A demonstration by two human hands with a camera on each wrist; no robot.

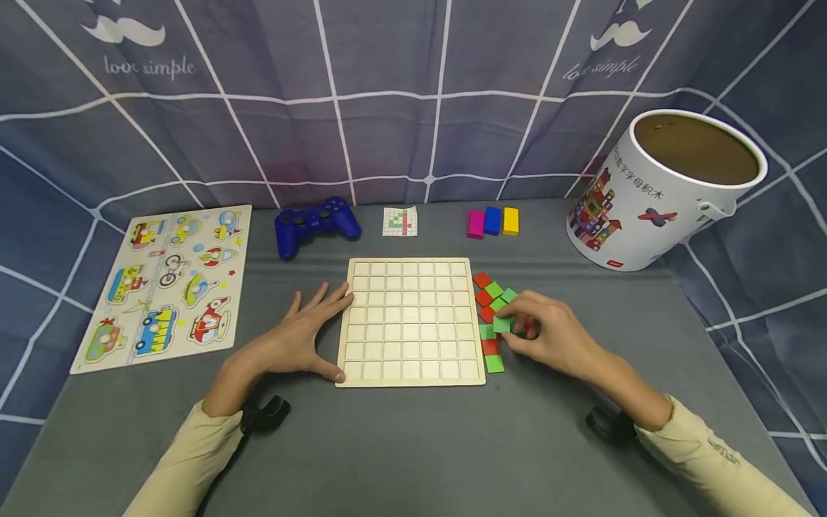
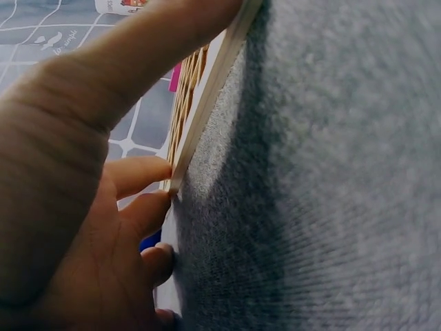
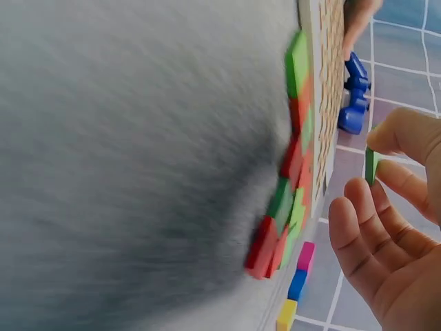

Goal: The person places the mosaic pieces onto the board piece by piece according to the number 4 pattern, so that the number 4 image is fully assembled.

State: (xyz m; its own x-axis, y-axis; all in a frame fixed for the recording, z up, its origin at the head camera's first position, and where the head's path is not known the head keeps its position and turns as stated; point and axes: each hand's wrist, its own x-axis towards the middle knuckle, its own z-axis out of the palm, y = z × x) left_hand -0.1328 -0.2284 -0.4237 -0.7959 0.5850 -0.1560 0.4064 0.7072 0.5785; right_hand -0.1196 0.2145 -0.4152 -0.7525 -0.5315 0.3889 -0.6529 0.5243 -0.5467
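Observation:
A wooden grid board [image 1: 410, 321] lies on the grey table, all its cells bare. My left hand [image 1: 309, 332] lies flat beside the board's left edge [image 2: 207, 96], thumb and fingertips touching that edge. To the right of the board is a loose pile of red and green square tiles [image 1: 492, 309] [image 3: 293, 186]. My right hand [image 1: 545, 332] is over that pile and pinches a green tile [image 1: 502, 324] [image 3: 371, 165] between thumb and fingers, just above the others.
A vehicle puzzle board [image 1: 166, 283] lies at the left. A blue game controller [image 1: 314, 223], a small pattern card [image 1: 400, 221] and magenta, blue and yellow blocks [image 1: 492, 221] line the back. A white bucket [image 1: 659, 190] stands at the back right. Checked cloth walls surround the table.

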